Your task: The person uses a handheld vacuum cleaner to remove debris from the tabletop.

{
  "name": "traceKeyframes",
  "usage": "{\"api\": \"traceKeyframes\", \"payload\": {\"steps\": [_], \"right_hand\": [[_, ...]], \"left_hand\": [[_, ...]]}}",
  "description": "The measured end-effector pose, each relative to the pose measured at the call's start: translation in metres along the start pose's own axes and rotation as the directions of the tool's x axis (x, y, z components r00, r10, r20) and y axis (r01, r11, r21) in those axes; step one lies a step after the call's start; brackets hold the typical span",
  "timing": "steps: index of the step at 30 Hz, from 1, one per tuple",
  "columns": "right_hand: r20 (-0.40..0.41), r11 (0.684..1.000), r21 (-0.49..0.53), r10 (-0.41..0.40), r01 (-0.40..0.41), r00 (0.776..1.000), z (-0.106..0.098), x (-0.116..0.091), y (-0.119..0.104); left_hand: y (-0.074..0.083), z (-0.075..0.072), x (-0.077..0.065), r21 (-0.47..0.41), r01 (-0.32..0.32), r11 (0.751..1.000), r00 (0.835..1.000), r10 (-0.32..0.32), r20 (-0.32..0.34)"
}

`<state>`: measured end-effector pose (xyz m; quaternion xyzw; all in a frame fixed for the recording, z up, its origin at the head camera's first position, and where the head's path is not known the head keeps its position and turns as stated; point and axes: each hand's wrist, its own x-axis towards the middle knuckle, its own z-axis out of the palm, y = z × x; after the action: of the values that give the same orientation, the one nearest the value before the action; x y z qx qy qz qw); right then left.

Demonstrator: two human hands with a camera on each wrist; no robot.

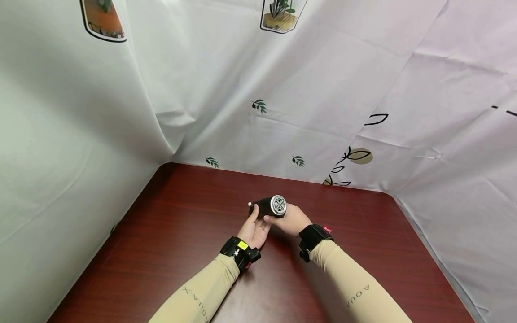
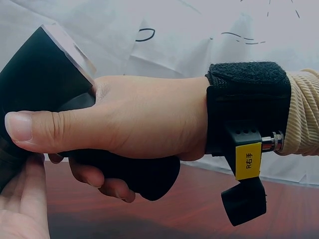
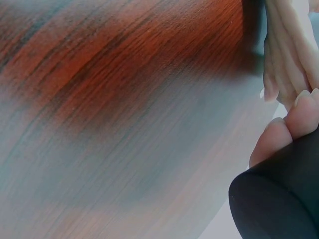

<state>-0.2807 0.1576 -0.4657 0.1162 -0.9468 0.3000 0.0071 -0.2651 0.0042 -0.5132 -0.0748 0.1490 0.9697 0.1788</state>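
Observation:
A black hair dryer (image 1: 264, 207) with a round silver grille (image 1: 278, 205) at its rear is held above the table, grille towards the head camera. My right hand (image 1: 294, 220) grips its handle (image 2: 137, 174); in the left wrist view the thumb lies along the body and the fingers curl under the handle. My left hand (image 1: 253, 231) holds the front part from below, its thumb against the near side. In the right wrist view, the fingers of the left hand (image 3: 291, 50) extend close to the right fingertips and the black handle end (image 3: 274, 199). The front end is partly hidden.
The dark red wooden table (image 1: 181, 215) lies under both hands. A white cloth with printed leaves (image 1: 226, 112) hangs along its back and sides. Both wrists wear black straps with small cameras, the right wrist strap (image 2: 249, 99) among them.

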Motion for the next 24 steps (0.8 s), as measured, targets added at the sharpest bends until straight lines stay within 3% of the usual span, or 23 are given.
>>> {"api": "traceKeyframes", "payload": {"steps": [9,24], "right_hand": [[-0.016,1.0,-0.01,-0.005,0.005,1.0,-0.003,0.001,0.005],[-0.044,0.997,-0.036,0.073,-0.075,0.996,-0.021,-0.008,0.023]], "left_hand": [[-0.005,0.005,0.006,0.033,-0.013,0.999,1.0,0.014,-0.026],[-0.033,0.014,0.023,0.07,-0.007,0.997,1.0,0.008,-0.015]]}}
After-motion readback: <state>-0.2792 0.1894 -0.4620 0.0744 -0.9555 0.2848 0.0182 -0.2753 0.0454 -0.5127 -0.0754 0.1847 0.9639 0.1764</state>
